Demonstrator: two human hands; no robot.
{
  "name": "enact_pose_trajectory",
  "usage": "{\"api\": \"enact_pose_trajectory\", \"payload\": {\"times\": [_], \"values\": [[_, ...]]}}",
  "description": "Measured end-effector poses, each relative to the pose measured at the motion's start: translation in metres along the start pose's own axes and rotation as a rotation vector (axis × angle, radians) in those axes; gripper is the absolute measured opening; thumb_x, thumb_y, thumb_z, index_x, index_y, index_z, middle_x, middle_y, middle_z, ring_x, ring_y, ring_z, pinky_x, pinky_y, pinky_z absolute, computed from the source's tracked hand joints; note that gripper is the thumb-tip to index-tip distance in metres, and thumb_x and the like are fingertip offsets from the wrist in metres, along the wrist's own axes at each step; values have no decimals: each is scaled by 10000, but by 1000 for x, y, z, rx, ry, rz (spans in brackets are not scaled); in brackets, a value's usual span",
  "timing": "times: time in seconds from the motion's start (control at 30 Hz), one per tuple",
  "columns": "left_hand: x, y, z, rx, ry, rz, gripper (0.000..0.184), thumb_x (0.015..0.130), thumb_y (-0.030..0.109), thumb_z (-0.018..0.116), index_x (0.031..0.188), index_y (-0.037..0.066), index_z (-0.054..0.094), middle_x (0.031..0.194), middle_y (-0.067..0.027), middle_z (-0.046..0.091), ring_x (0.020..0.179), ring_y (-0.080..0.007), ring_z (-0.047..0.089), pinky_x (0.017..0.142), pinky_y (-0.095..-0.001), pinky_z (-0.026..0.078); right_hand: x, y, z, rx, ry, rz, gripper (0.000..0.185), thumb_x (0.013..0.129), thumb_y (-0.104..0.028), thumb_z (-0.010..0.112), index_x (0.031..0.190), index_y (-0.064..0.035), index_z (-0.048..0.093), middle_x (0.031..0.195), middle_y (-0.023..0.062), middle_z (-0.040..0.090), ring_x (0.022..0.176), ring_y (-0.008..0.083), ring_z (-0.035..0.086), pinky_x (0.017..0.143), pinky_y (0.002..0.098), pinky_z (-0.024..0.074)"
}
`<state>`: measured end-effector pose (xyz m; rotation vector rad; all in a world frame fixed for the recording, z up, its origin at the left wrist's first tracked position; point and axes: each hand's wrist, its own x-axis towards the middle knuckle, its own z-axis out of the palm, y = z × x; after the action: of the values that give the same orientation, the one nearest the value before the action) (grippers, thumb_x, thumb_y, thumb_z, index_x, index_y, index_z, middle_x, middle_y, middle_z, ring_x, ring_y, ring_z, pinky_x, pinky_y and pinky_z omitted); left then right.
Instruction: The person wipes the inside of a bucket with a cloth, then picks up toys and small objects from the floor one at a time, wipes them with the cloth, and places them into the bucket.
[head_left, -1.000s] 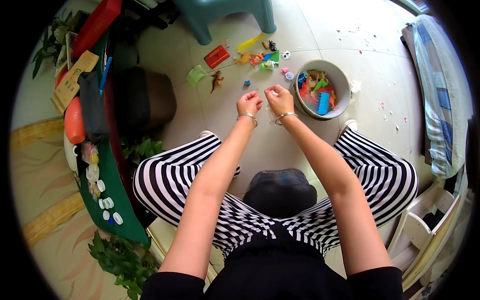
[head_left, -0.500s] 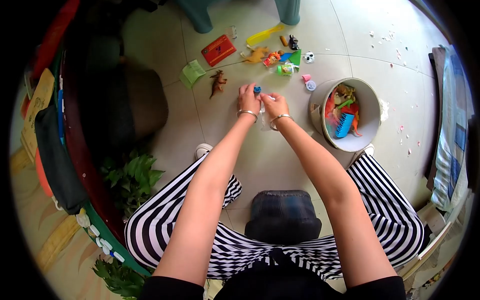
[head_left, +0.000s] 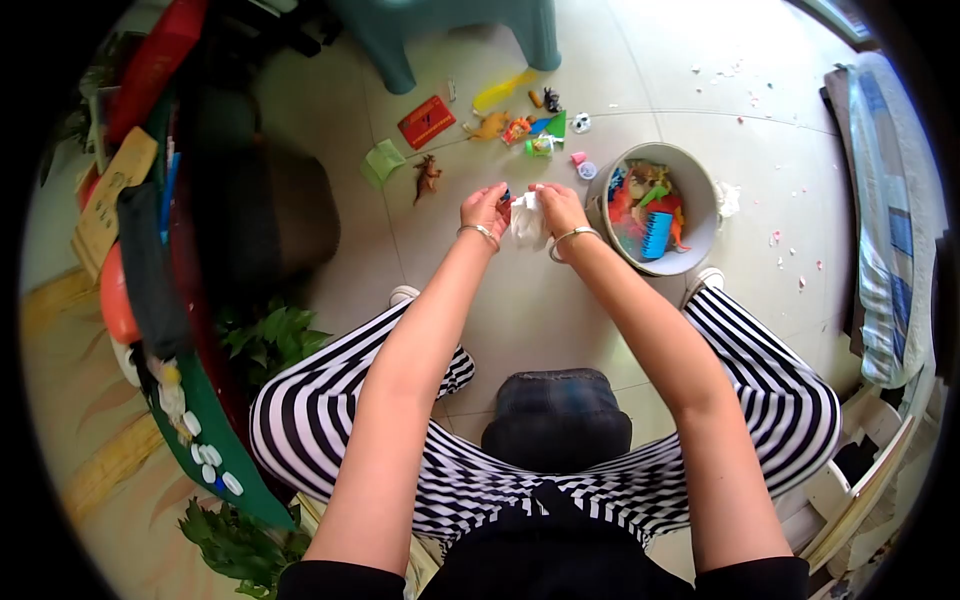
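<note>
My left hand (head_left: 483,211) is closed around a small dark blue object (head_left: 505,195), mostly hidden by the fingers, so its kind does not show. Close beside it, my right hand (head_left: 562,207) pinches a crumpled white tissue (head_left: 528,222), which hangs between the two hands. Both hands are over the tiled floor. Just beyond them lie a brown toy dinosaur (head_left: 427,179), a pink cup-like piece (head_left: 578,158) and a small round whitish lid (head_left: 586,171).
A grey bucket (head_left: 708,235) of toys, including a blue comb-like piece (head_left: 657,236), stands to the right. Farther off lie a red card (head_left: 426,122), a yellow toy (head_left: 490,126), and a small football (head_left: 581,123). A green stool (head_left: 470,14) is beyond; paper scraps litter the right.
My hands have drawn a little apart and the white tissue now shows plainly between them. The blue object is more covered by my left fingers. The whole view has shifted slightly.
</note>
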<state>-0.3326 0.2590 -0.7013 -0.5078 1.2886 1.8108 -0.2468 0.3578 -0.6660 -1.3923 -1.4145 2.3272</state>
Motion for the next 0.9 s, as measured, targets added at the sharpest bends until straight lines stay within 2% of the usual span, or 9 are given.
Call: {"api": "enact_pose_trajectory", "payload": {"times": [0.07,0.2,0.37,0.47,0.6,0.7,0.73,0.83,0.9], "values": [[-38,24,14,-126,-112,-135,120,802,87,636,882,64,549,837,-43,625,668,-119,585,570,-241,507,-24,-34,-8,-62,9,-112,291,856,-212,523,1033,10,588,882,101,611,796,169,576,689,283,457],[-111,62,51,-43,-320,-102,120,829,115,620,929,123,554,831,-6,609,688,-94,574,577,-214,497,-92,-105,-19,-230,47,-386,253,820,-197,620,961,4,559,849,92,613,749,147,580,650,276,472],[-203,96,90,-40,-489,-75,147,863,111,571,1006,79,560,889,-15,601,767,-104,580,672,-213,516,-199,-172,-34,-415,-62,-577,245,827,-202,630,951,-9,544,809,45,582,723,87,542,608,231,449],[-242,103,95,-44,-589,-51,195,898,99,500,1083,58,545,980,-53,591,882,-135,589,800,-249,512,-234,-170,-36,-356,-85,-773,217,802,-193,631,897,-14,555,671,42,555,582,87,501,520,234,414],[-264,93,89,-50,-615,-62,225,882,101,524,1102,50,524,1011,-52,579,950,-153,563,887,-286,462,-248,-144,-37,-362,-97,-882,191,806,-170,622,907,-18,565,698,34,565,567,70,467,516,223,401],[-264,80,84,-23,-758,-125,249,873,110,539,1112,50,508,1017,-48,574,953,-157,560,884,-294,455,-251,-136,-33,-372,-53,-944,168,800,-149,624,903,-25,573,762,37,581,579,71,469,526,218,401],[-264,73,87,-36,-694,-137,172,881,86,517,1049,49,523,951,-46,574,878,-155,564,816,-315,484,-249,-137,-33,-343,-56,-905,143,795,-122,621,892,-28,576,812,50,585,587,80,481,544,223,414],[-259,76,90,48,-691,-104,186,876,79,517,1058,38,511,945,-47,574,861,-155,569,788,-302,494,-246,-138,-35,-346,-43,-911,134,788,-100,616,892,-27,575,801,60,578,595,95,507,557,240,431],[-252,81,91,61,-638,-51,185,867,70,527,1048,35,515,946,-47,577,849,-154,574,772,-293,498,-261,-142,-32,-524,-25,-940,143,780,-84,615,903,-28,569,794,75,574,615,132,544,567,261,446]]}}
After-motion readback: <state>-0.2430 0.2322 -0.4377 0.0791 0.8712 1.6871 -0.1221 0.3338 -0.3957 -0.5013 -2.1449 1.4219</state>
